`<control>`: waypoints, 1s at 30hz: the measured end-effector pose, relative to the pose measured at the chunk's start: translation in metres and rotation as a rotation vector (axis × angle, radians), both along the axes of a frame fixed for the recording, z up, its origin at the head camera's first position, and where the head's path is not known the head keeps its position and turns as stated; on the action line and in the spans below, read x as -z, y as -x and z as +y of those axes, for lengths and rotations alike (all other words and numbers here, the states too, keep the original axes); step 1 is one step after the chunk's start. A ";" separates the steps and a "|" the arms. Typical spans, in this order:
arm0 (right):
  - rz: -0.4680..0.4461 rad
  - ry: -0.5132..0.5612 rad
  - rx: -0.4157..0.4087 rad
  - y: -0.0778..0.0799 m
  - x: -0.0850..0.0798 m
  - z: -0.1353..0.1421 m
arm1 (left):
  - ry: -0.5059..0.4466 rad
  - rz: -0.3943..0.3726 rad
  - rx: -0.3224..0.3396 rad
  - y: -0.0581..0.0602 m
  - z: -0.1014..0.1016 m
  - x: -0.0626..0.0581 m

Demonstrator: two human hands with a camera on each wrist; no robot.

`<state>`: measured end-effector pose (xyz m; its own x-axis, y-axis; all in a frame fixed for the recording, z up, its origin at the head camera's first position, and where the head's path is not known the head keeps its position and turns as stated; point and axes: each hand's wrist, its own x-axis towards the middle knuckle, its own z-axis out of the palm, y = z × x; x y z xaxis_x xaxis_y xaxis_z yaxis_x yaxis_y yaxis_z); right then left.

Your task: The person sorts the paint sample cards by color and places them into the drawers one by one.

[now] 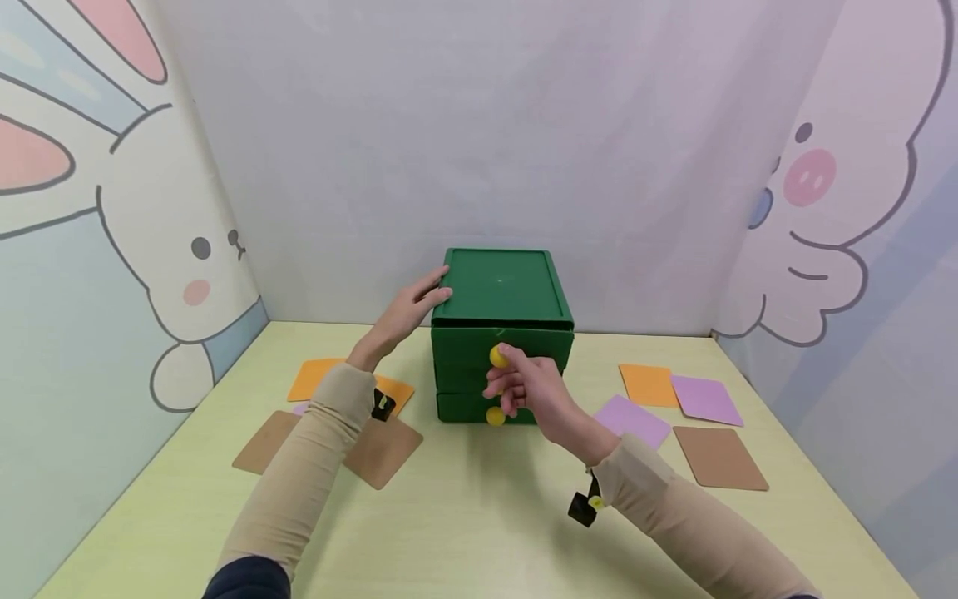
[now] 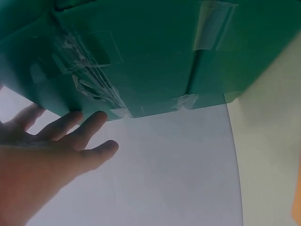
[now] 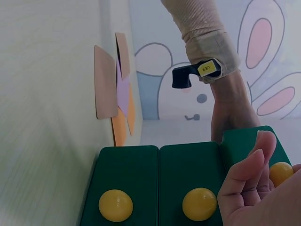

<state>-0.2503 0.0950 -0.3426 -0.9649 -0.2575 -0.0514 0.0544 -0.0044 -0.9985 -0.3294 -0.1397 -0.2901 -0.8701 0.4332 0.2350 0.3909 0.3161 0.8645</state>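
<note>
A green drawer box stands at the table's far middle. Its top drawer juts out a little past the lower ones. My right hand pinches the yellow knob of that drawer, its other fingers loosely bent. In the right wrist view, the middle knob and bottom knob show on drawers that sit flush. My left hand rests with extended fingers against the box's left side and top edge. Clear tape covers parts of that side in the left wrist view.
Left of the box lie orange cards and brown cards, partly under my left forearm. On the right are an orange card, purple cards and a brown card. A pale wall rises behind.
</note>
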 end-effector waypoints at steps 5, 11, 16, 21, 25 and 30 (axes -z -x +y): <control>0.010 -0.017 0.006 -0.004 0.001 0.001 | -0.007 0.019 -0.012 0.016 -0.003 0.014; 0.012 -0.034 0.016 -0.010 0.000 0.001 | 0.003 0.034 -0.015 0.024 -0.004 0.021; 0.005 -0.035 0.016 -0.015 -0.001 0.002 | 0.005 0.027 -0.018 0.024 -0.004 0.021; 0.000 -0.030 -0.006 -0.022 -0.001 0.002 | -0.003 0.023 -0.018 0.024 -0.004 0.021; 0.004 -0.036 -0.021 -0.027 -0.001 0.003 | -0.002 0.013 -0.014 0.024 -0.005 0.020; 0.011 -0.051 -0.034 -0.032 -0.001 0.004 | -0.006 -0.003 -0.005 0.021 -0.004 0.017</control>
